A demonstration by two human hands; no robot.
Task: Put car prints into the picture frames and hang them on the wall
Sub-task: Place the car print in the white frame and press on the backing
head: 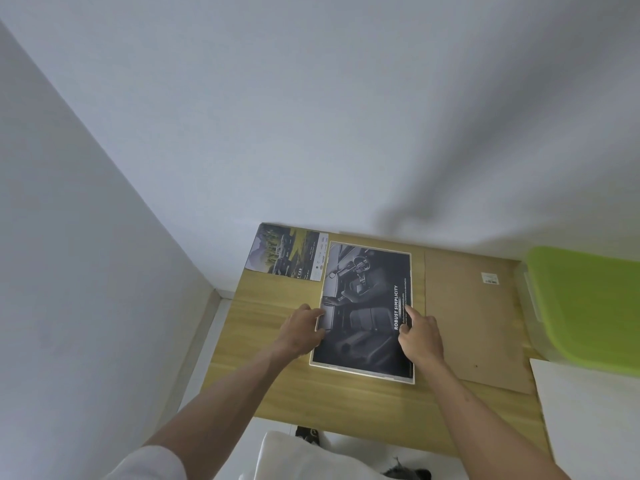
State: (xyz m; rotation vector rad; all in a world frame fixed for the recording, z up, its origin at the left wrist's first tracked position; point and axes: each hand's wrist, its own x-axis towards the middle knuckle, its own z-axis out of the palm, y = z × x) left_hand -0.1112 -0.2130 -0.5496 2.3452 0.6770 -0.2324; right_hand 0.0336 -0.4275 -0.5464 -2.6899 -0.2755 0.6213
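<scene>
A dark car-interior print [367, 306] lies flat inside a white picture frame [360, 372] on the wooden table [277, 393]. My left hand [303, 330] rests at the frame's left edge, fingers touching the print's side. My right hand [420, 336] sits on the print's right edge, its index finger stretched out and pressing the paper near the white lettering. A second car print [287, 252], showing vehicles in a green landscape, lies at the table's far left corner, partly under the frame's corner.
A brown backing board [474, 317] lies right of the frame. Further right stands a clear box with a green lid [588, 306]. A white sheet [588, 410] covers the near right of the table. White walls rise behind and to the left.
</scene>
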